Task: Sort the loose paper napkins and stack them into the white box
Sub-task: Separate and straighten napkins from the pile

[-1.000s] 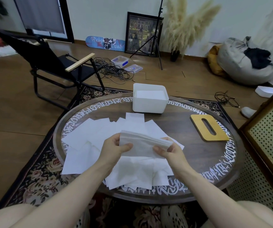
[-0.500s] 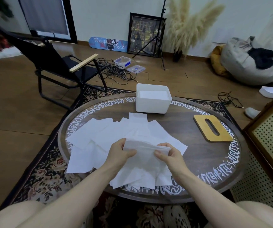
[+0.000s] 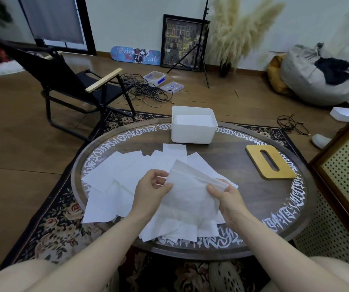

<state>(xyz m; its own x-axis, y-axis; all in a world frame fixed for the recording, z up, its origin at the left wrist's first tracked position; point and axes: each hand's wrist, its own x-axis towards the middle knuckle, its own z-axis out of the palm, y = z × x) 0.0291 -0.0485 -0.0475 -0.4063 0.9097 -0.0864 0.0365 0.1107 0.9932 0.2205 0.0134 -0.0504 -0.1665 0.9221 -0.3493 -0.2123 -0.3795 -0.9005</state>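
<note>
Several loose white napkins (image 3: 114,175) lie fanned over the near left half of the round wooden table (image 3: 253,199). Above them I hold a thin stack of napkins (image 3: 190,190), tilted with its far left corner raised. My left hand (image 3: 151,191) pinches the stack's left edge. My right hand (image 3: 227,196) pinches its right edge. The white box (image 3: 192,133) stands at the table's far edge, open, with flat napkins inside.
A wooden lid with a slot (image 3: 269,162) lies on the table's right side. A black folding chair (image 3: 74,85) stands far left on the floor. A perforated screen (image 3: 344,175) rises close on the right. Cables and small plastic tubs (image 3: 154,77) lie beyond the table.
The held stack has tipped from level to slanted, its left corner lifted. Both hands stayed over the loose napkins and kept their hold.
</note>
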